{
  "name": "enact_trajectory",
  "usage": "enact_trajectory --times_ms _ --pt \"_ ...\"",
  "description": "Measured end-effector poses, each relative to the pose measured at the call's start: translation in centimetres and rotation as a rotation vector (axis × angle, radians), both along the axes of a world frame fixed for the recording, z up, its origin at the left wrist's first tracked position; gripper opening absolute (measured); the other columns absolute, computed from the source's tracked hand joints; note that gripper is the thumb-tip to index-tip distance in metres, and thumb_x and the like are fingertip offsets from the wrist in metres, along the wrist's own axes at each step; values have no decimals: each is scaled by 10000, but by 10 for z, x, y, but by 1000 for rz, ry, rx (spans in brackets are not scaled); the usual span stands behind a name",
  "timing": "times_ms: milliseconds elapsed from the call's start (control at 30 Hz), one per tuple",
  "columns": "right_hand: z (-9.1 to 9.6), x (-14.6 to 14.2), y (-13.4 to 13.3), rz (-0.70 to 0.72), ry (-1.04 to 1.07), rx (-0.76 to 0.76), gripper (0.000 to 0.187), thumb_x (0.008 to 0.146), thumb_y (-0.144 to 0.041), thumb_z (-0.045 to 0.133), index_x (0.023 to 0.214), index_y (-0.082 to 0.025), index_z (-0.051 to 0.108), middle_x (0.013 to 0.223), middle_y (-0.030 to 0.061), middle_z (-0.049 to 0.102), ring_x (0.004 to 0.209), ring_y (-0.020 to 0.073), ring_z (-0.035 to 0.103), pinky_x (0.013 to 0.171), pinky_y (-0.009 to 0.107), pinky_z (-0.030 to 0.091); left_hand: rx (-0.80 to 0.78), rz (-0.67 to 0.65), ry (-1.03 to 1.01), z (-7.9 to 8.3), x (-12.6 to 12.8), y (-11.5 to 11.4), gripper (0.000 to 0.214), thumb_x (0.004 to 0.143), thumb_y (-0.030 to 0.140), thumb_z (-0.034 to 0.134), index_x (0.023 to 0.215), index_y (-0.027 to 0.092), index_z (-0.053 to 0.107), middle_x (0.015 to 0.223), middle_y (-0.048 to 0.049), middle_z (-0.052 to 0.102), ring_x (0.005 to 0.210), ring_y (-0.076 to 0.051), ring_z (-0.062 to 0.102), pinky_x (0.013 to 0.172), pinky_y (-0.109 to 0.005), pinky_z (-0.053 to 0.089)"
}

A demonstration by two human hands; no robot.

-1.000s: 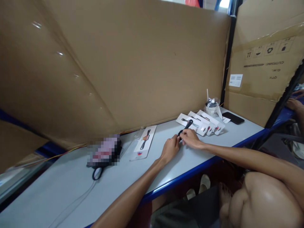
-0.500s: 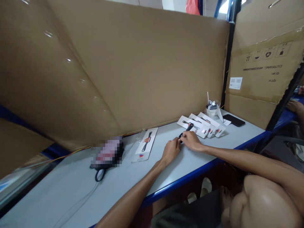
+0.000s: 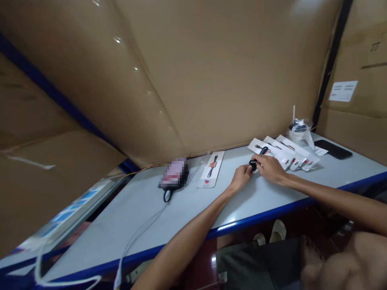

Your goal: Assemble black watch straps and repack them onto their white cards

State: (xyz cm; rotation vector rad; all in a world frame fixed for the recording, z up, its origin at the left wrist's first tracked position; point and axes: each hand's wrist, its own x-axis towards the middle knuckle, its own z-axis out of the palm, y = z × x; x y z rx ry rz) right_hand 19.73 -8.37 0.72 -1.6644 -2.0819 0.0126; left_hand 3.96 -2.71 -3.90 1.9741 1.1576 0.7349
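Over the middle right of the table, both hands meet on a small black-handled tool (image 3: 264,150), whose handle sticks out up and to the right. My left hand (image 3: 241,176) is closed on its near end, with the fingertips pinched together. From above, my right hand (image 3: 272,168) wraps its fingers around the middle of the tool. The fingers hide most of its working end. Just behind my right hand lie several white cards (image 3: 270,149), fanned out and overlapping, with a black-handled tool on them. Left of my hands lies a similar white card (image 3: 212,170) beside clear plastic.
A dark device with a blurred screen (image 3: 173,173) lies at left, with a loop and pale cable (image 3: 142,229). At the back right are a plastic-wrapped cup (image 3: 299,131) and a black phone (image 3: 333,149). Cardboard walls (image 3: 229,80) enclose the table (image 3: 181,217).
The view has swung left, so everything on the table sits farther right and more of the left side shows. Both hands remain together on the black-handled tool.
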Motion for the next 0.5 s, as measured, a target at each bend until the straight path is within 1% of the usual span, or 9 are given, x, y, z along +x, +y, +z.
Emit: enact_trajectory --times_ms 100,267,367,500 --pt "-5 2 6 65 15 13 380 953 -112 479 1184 -245 749 1102 57 769 1022 220 691 851 280 448 -83 11 -81 -3 0 2 377 998 356 443 668 197 534 506 26 460 512 -134 421 556 -263 289" --pt "-8 8 10 92 16 37 377 947 -120 493 1097 -253 812 1101 49 775 1040 217 699 903 284 472 -153 -2 -152 -2 -1 2 373 972 413 466 676 198 537 480 40 430 469 -125 380 524 -261 265" --pt "-4 10 6 57 -40 3 357 950 -122 505 1057 -240 824 1097 56 785 1051 221 706 913 285 482 -174 1 -155 -1 0 3 363 957 412 471 671 198 537 473 40 440 447 -121 361 511 -262 253" --pt "2 10 2 -25 -43 -17 347 959 -132 514 1118 -229 807 1176 59 789 1091 228 709 939 285 487 -210 22 -151 1 0 3 394 955 438 472 645 202 524 461 42 432 427 -114 345 502 -258 255"
